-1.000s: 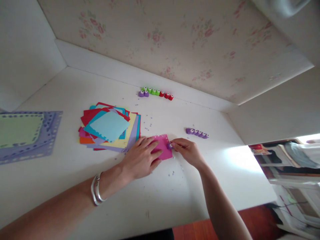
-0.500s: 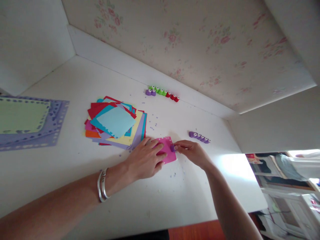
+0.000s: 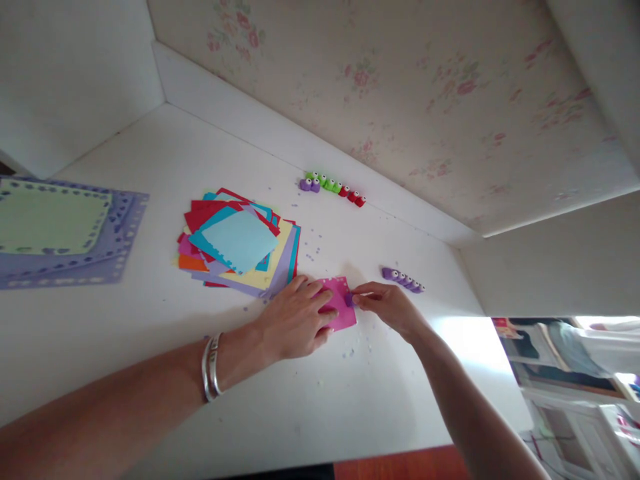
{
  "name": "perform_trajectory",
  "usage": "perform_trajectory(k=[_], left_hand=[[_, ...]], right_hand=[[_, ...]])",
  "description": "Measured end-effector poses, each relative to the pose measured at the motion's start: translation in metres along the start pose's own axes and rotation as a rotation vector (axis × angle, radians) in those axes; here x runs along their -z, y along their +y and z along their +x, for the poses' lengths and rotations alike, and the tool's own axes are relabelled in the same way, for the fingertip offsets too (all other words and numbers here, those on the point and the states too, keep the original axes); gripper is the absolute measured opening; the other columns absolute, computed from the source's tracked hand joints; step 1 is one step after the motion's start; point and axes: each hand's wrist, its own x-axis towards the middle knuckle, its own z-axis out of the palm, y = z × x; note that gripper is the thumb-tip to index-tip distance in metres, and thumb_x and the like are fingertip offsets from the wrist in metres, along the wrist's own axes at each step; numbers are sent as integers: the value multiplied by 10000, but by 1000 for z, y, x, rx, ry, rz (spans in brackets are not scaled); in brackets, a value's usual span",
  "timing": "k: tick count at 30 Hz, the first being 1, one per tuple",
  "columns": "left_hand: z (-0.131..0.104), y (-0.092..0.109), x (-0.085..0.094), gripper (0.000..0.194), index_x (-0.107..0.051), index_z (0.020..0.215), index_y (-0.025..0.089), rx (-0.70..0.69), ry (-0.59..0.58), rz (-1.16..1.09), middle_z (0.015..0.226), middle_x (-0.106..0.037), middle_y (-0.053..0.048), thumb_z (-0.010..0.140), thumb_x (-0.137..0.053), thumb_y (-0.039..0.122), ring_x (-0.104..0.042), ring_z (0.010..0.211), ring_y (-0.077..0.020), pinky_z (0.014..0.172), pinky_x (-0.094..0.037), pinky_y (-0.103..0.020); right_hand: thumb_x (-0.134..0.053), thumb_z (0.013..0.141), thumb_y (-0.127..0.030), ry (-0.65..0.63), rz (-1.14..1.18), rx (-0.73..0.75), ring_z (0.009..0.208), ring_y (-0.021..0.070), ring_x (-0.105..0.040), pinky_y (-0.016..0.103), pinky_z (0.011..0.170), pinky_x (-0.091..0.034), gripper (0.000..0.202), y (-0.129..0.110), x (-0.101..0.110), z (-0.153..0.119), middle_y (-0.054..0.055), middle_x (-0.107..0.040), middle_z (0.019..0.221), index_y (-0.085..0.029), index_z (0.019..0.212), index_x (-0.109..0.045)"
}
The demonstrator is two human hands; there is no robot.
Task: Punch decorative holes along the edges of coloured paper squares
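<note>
A: So, what has just shifted down there?

B: Mostly the view: the paper pile (image 3: 240, 240), left of centre, and the pink card (image 3: 341, 319), just below centre, both sit further right in the frame than a second ago.

A: And the hands?

B: Steady! The left hand (image 3: 297, 321) lies palm down, fingers spread across the card's left part, gripping nothing, pinning it by the look of things. The right hand (image 3: 385, 305) keeps thumb and fingertips pinched on a small purple tool (image 3: 349, 299) at the card's right edge (a punch, I'd guess, though the fingers hide part of it).

A: Any progress, then?

B: The tool sits about midway down that edge, same as before, so I judge the work is staying at one spot. Pale nicks show along the card's top edge; whether there's a fresh one under the tool, I can't tell.

A: And the purple row (image 3: 403, 280)?

B: Untouched, right of centre on the table (image 3: 250, 427).
</note>
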Motion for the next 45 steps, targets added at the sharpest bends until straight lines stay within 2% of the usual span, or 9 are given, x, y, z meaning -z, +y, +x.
perform_trajectory(k=[3,8,13,21,27,32,37,41,45], left_hand=[[0,0,0,267,-682,1083,266,-3,-3,6,1189,-624,-65,917,-534,414,-490,1138,-281,995,-321,-498],[0,1,1,251,-680,1073,263,3,-12,3,1188,-617,-63,905,-557,403,-482,1149,-277,1011,-306,-489],[0,1,1,253,-682,1079,267,4,-29,-5,1188,-611,-63,911,-545,396,-470,1168,-282,1013,-299,-499],[2,4,6,276,-666,1127,289,15,-39,1,1159,-622,-56,914,-536,407,-465,1184,-270,1039,-282,-493],[3,5,6,297,-655,1151,276,8,-54,26,1230,-604,-65,921,-519,406,-457,1209,-279,1046,-277,-508],[4,6,6,312,-644,1172,271,13,-53,25,1254,-596,-70,922,-520,411,-460,1218,-277,1055,-270,-508],[4,7,7,315,-637,1185,271,6,-65,24,1243,-598,-71,930,-505,402,-459,1222,-276,1057,-272,-506],[5,7,7,314,-634,1188,271,17,-62,14,1236,-601,-67,928,-511,397,-460,1221,-274,1062,-269,-502],[4,7,6,324,-627,1199,282,18,-62,-1,1233,-604,-63,921,-524,412,-466,1214,-276,1053,-275,-505]], right_hand=[[-741,735,-378,-21,-9,-10,557,171,-612,275,474,-416,186,-6,1,2,41,-717,664,-219,827,-769],[-753,717,-382,-35,-54,-37,504,145,-559,254,436,-342,198,-8,3,6,30,-679,604,-201,794,-764],[-747,717,-392,-39,-36,-19,521,134,-559,251,467,-369,221,-2,4,7,28,-669,611,-181,782,-755],[-737,746,-419,-121,-2,-57,635,158,-620,246,518,-428,272,-4,10,4,68,-725,721,-199,902,-768],[-700,769,-360,-130,-64,-73,684,168,-648,251,546,-450,189,0,24,-6,42,-754,793,-249,903,-773],[-654,795,-379,6,-224,-65,671,185,-669,272,560,-474,245,11,37,-16,29,-756,775,-265,982,-763],[-631,810,-484,185,-357,32,728,197,-699,294,628,-511,322,14,28,-26,47,-760,915,-249,995,-748],[-645,804,-394,231,-457,99,745,195,-706,298,681,-515,220,13,20,-23,28,-759,886,-256,938,-751],[-584,845,-308,276,-494,161,802,191,-718,287,710,-514,208,9,30,-11,2,-766,918,-280,986,-734]])
